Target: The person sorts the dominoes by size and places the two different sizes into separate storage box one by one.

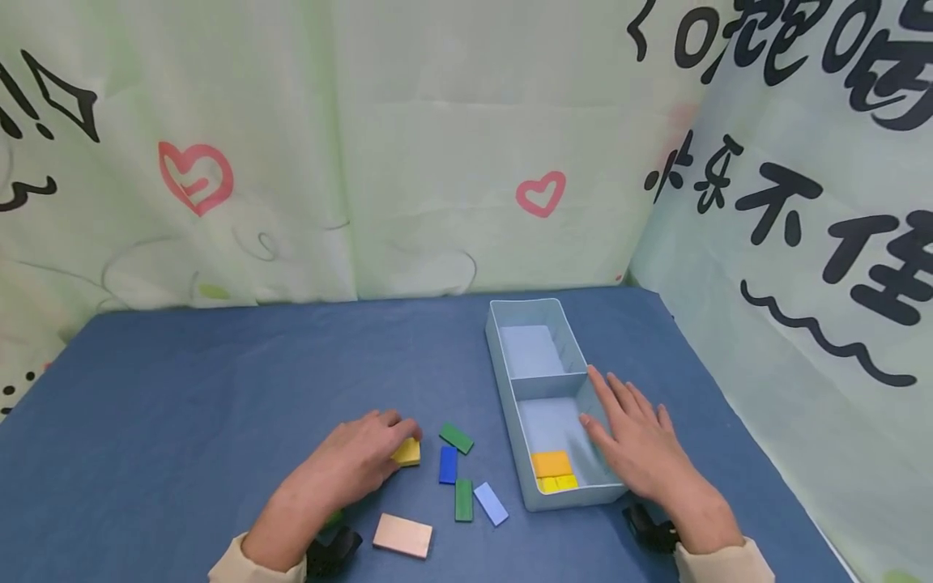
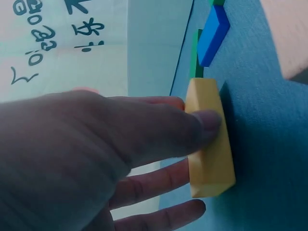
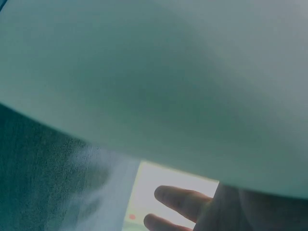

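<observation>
My left hand (image 1: 364, 453) pinches a yellow block (image 1: 409, 453) between thumb and fingers, just left of the loose blocks. In the left wrist view the thumb lies across the near face of this yellow block (image 2: 207, 163). My right hand (image 1: 645, 441) lies over the right rim of a light blue-grey two-compartment box (image 1: 503, 405), its fingers straight and spread. An orange block (image 1: 551, 464) and yellow pieces (image 1: 557, 483) lie at the near end of the box's front compartment. The box wall (image 3: 144, 86) hides most of the right hand in the right wrist view.
Between the left hand and the box lie two green blocks (image 1: 457, 438), a blue block (image 1: 448, 465) and a light blue block (image 1: 492, 504). A pink block (image 1: 403, 535) is nearer. Another green piece (image 1: 333, 519) is partly hidden by the left wrist. Printed curtains (image 1: 437, 162) border the blue table (image 1: 219, 389).
</observation>
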A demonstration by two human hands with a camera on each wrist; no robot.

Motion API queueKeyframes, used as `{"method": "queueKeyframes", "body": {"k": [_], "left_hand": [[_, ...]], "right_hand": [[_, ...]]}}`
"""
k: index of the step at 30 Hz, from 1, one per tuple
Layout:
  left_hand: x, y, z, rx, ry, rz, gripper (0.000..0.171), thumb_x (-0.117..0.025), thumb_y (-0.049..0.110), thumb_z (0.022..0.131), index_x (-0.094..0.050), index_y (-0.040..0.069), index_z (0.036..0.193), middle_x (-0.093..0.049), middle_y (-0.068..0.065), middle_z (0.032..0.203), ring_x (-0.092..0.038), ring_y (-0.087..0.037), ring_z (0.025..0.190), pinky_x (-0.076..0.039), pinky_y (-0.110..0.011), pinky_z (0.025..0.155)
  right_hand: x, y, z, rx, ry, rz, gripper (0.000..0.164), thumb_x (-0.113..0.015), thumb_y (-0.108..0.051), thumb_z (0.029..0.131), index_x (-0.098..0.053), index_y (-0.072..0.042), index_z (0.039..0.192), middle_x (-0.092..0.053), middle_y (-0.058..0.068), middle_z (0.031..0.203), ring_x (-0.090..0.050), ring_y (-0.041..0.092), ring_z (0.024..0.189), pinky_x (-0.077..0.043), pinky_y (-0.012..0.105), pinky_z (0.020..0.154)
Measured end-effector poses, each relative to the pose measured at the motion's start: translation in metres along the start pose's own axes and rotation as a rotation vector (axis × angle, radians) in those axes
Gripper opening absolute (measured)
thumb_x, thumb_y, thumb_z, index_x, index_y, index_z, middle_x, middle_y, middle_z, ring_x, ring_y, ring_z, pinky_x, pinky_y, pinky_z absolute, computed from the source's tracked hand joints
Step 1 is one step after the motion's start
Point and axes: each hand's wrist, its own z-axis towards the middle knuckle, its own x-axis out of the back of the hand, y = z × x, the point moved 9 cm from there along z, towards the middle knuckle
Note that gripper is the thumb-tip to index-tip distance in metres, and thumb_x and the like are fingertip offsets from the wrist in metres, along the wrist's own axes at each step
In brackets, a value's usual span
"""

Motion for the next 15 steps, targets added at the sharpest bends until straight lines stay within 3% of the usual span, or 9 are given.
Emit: {"method": "queueKeyframes", "body": {"k": [7, 15], "left_hand": [[0.009, 0.008, 0.004, -0.042, 0.035, -0.013, 0.036, -0.076, 0.013, 0.087, -0.066, 0.019, 0.122, -0.066, -0.002, 0.109, -0.061, -0.019, 0.092, -0.054, -0.037, 0.070], [0.027, 0.028, 0.010, -0.147, 0.121, -0.004, 0.034, -0.075, 0.014, 0.088, -0.067, 0.016, 0.121, -0.065, -0.002, 0.107, -0.059, -0.016, 0.090, -0.054, -0.033, 0.067]], "right_hand": [[0.001, -0.001, 0.000, -0.001, 0.002, 0.001, 0.072, -0.043, -0.051, 0.103, -0.008, -0.025, 0.161, -0.018, 0.022, 0.163, -0.017, 0.051, 0.146, -0.010, 0.078, 0.107], [0.001, -0.001, -0.001, -0.006, 0.003, 0.001, 0.072, -0.040, -0.054, 0.103, -0.010, -0.025, 0.161, -0.019, 0.022, 0.163, -0.019, 0.051, 0.146, -0.011, 0.078, 0.107]]}}
